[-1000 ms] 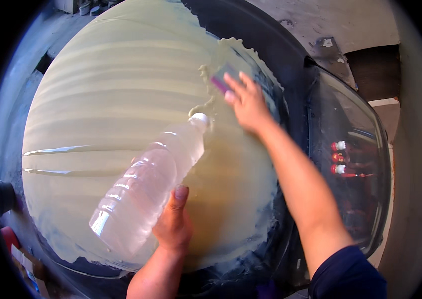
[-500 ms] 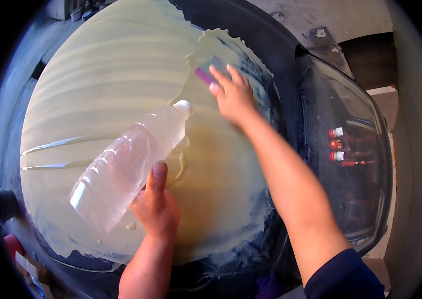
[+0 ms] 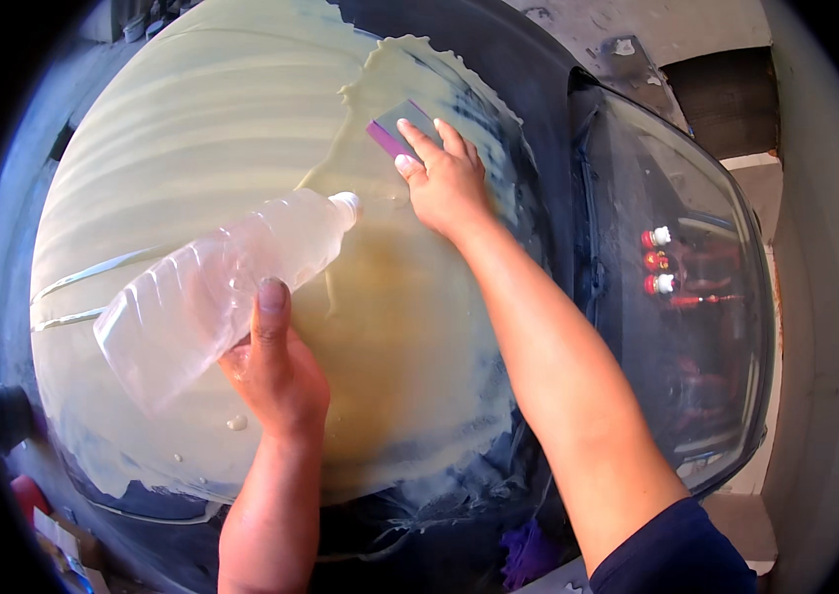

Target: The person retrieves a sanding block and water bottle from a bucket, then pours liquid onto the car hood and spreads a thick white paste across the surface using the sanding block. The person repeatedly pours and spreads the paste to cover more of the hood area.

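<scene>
Gripping a clear plastic bottle (image 3: pixel 211 287), left hand (image 3: pixel 281 381) wraps its lower side, thumb on top; bottle is tilted above the middle of the car hood (image 3: pixel 142 218), white cap (image 3: pixel 346 205) pointing toward the hood's windshield side. Right hand (image 3: pixel 451 188) presses fingers on a purple-and-grey block (image 3: pixel 405 116), flat against the hood's far part, windshield side. Pale runny streak (image 3: pixel 325 163) on hood, between bottle cap and block, trailing to the hood's far side. Brownish patch (image 3: pixel 370 327) on hood, just beside bottle. Windshield (image 3: pixel 677 386) right of hood, red-and-white ornaments (image 3: pixel 657 260) seen through glass. Purple cloth (image 3: pixel 530 552) off hood's near edge. Dark bucket (image 3: pixel 9 416) left of hood. Opened box (image 3: pixel 68 544) near hood's near-left edge.
</scene>
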Demonstrator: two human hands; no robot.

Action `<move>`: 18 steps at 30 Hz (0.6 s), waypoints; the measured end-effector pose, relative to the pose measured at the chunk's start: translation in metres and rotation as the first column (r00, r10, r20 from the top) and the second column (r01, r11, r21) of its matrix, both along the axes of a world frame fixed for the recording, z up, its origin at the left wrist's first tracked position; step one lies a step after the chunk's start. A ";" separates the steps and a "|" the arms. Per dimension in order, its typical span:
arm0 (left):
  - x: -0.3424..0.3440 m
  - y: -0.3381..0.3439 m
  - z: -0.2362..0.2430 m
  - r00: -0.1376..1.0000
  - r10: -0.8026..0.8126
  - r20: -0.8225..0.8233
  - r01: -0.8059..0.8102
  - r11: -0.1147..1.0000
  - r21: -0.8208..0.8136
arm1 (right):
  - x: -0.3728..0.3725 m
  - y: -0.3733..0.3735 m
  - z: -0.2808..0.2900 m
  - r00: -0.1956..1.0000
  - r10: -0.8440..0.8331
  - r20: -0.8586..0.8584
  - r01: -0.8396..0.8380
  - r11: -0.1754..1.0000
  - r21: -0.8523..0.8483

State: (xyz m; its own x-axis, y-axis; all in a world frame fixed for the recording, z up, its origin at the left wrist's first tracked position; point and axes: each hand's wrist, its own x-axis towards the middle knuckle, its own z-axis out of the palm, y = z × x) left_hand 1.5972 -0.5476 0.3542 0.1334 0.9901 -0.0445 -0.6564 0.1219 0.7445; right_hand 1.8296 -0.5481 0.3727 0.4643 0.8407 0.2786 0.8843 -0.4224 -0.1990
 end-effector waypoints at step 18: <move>-0.007 0.002 0.000 0.999 -0.045 -0.008 0.045 0.998 -0.038 | -0.045 -0.069 -0.013 0.999 -0.029 0.023 0.029 1.000 -0.005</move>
State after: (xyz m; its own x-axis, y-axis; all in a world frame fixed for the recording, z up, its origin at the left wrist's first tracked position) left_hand 1.5901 -0.5458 0.3540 0.1773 0.9806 -0.0831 -0.6432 0.1794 0.7444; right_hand 1.7844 -0.6167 0.3598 0.4818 0.8287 0.2849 0.8761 -0.4488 -0.1761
